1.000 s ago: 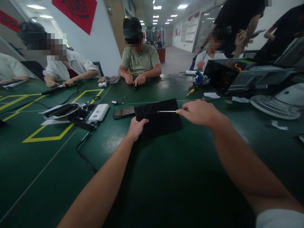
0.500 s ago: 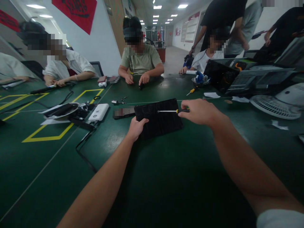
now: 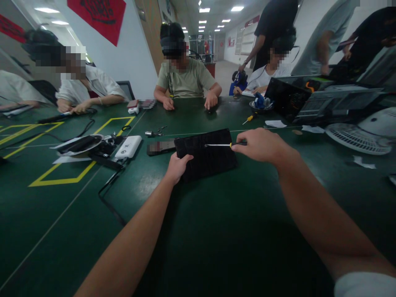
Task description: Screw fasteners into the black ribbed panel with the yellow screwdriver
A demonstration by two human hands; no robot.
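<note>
My left hand (image 3: 179, 167) grips the left edge of a flat black rectangular panel (image 3: 210, 159), its thumb lying on the upper face. The panel is too dark to show what device it belongs to. In my right hand (image 3: 258, 144) is a screwdriver (image 3: 219, 145) with a black and yellow handle, my fingers closed round it. Its metal shaft points left across the panel, and the tip is over the panel's middle; whether it touches cannot be made out. A dark flat device (image 3: 161, 147) lies partly behind the panel's left corner.
Small metal parts (image 3: 154, 133) lie beyond the panel. A white power bank (image 3: 128, 147) and a cable-strewn headset-like item (image 3: 89, 144) are at left. Rightward are another screwdriver (image 3: 248, 119), a bowl (image 3: 261, 106), a computer case (image 3: 309, 99) and a white fan (image 3: 360, 132). Other people sit opposite.
My hands, the panel and the screwdriver stay almost in place. The person opposite has moved a hand with a small dark object to the right; people at the back right have shifted.
</note>
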